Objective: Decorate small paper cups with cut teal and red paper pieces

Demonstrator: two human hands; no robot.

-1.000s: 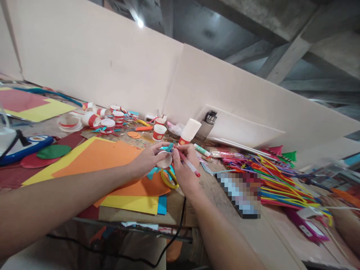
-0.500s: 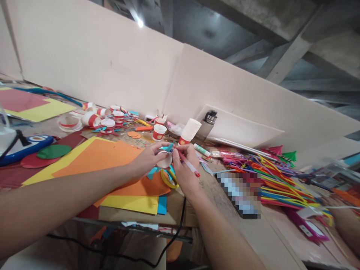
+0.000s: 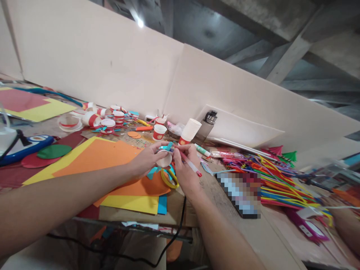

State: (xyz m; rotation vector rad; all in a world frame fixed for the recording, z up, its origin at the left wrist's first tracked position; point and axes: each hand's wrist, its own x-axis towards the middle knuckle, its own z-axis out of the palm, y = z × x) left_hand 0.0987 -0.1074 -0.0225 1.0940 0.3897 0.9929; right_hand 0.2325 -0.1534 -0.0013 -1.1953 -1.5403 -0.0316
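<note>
My left hand [image 3: 144, 160] is closed round a short paper cup piece [image 3: 164, 159], its pale round side facing me, with a blue paper strip [image 3: 169, 147] at its top. Pinched in my right hand [image 3: 185, 165] is a red-capped pen [image 3: 194, 167], its other end pointing at the cup piece. Where the pen tip meets the piece is too small to make out. Beneath both hands lie blue paper scraps [image 3: 152, 173] and yellow-handled scissors [image 3: 169, 179], on orange paper [image 3: 146, 186].
Behind stand a red-and-white cup [image 3: 159, 132], a cup stack [image 3: 190, 131] and a bottle [image 3: 206, 126]. Cut cup pieces [image 3: 107, 126] sit back left. Colourful pipe cleaners [image 3: 281, 183] and a blurred-out device [image 3: 239, 195] lie right. Another person's arm [image 3: 347, 225] is at the right edge.
My right hand and the pen have shifted very slightly. The other person's arm at the right edge has moved a little.
</note>
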